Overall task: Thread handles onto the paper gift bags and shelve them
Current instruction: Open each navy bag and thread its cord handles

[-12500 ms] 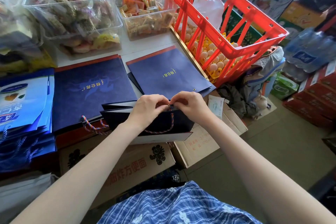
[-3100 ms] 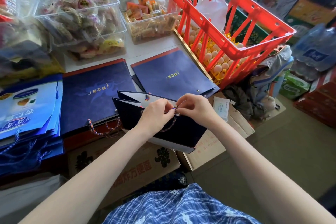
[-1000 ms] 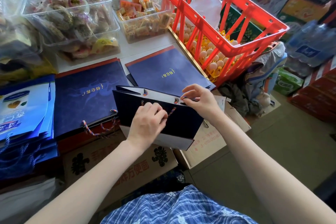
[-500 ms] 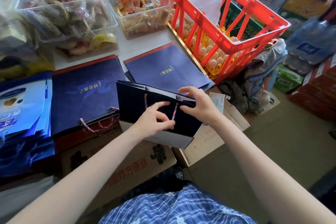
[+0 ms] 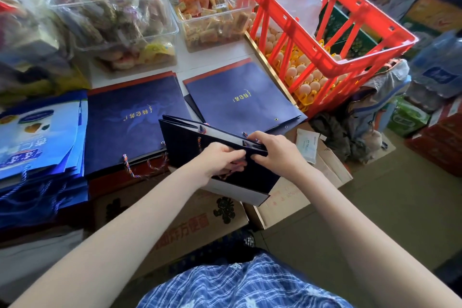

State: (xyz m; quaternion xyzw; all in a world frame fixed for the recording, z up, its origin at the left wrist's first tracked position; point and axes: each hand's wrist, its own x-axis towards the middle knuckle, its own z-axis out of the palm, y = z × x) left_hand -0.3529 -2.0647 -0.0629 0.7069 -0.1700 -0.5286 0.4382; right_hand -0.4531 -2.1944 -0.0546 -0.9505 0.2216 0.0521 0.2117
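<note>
Head view: both hands gripped the navy gift bag (image 5: 190, 142) held upright at the desk's near edge, left hand (image 5: 220, 160) pinching its front panel, right hand (image 5: 275, 150) its top rim beside a cord handle (image 5: 200, 132). Judged mid-threading; the next move called for seating the cord through the right-hand holes, then laying the bag with the finished stack (image 5: 130, 122) to the left.

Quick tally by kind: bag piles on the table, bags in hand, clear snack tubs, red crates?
Bag piles on the table: 3 (light blue pile, left navy pile, right navy pile)
Bags in hand: 1 (navy bag)
Clear snack tubs: 2 (big tub, small tub)
Red crates: 1 (crate)
Total: 7
</note>
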